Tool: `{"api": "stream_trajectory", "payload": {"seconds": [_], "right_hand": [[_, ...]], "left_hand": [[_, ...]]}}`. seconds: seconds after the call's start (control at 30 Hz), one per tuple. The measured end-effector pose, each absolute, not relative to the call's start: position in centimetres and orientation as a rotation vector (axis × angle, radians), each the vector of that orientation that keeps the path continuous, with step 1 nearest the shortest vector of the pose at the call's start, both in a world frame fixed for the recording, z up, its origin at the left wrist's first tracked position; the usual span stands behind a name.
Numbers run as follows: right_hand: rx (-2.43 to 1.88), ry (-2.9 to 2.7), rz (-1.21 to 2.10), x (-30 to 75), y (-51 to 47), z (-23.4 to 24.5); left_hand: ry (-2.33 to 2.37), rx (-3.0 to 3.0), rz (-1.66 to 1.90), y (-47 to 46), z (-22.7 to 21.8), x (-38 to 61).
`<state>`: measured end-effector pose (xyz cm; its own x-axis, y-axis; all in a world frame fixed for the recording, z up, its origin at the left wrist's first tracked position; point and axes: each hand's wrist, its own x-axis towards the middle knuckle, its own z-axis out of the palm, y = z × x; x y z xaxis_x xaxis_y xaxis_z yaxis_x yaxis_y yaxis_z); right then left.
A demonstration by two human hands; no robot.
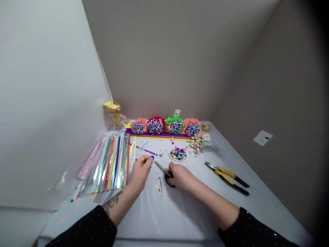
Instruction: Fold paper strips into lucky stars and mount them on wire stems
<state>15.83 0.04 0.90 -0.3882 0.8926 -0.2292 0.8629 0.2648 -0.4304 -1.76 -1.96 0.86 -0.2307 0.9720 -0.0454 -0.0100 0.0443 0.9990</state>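
Note:
In the head view my left hand (142,170) is closed, pinching a small blue piece (152,157) between thumb and fingertips; it looks like folded paper, too small to make out fully. My right hand (180,175) is closed around the black handles of a pair of scissors (161,167). The scissor tips point left and end close beside the blue piece; whether they touch it I cannot tell. Beyond my right hand sits a small round dish (178,160) filled with colourful folded paper stars. Paper scraps (159,184) lie on the cloth between my forearms.
Shiny coloured strips (110,164) spread at the left. Yellow-black pliers (227,176) lie at the right, near thin wires (212,149) with star tips. Several bead-like bouquets (156,125) line the back over coloured sheets (164,134). A glass jar (118,121) stands back left.

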Motion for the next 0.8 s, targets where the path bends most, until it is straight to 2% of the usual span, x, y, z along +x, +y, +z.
{"api": "stream_trajectory", "payload": {"seconds": [0.17, 0.37, 0.43, 0.57, 0.8], "right_hand": [[-1.593, -2.255, 0.845, 16.9, 0.4, -0.5], [-1.382, -2.016, 1.068, 17.5, 1.1, -1.3], [-1.287, -1.949, 1.234, 18.0, 1.0, -1.1], [-1.028, -1.737, 1.766, 19.3, 0.2, -0.2], [-0.999, -1.621, 1.984, 19.6, -0.9, 1.0]], "left_hand": [[1.379, 1.01, 1.457, -1.3, 0.4, -0.6], [1.326, 1.112, 1.426, -0.7, 0.1, -0.3], [1.324, 1.154, 1.398, -0.9, 0.4, -1.1], [1.302, 1.312, 1.239, -1.4, 1.2, -2.5], [1.304, 1.377, 1.106, -1.5, 1.4, -2.9]]}}
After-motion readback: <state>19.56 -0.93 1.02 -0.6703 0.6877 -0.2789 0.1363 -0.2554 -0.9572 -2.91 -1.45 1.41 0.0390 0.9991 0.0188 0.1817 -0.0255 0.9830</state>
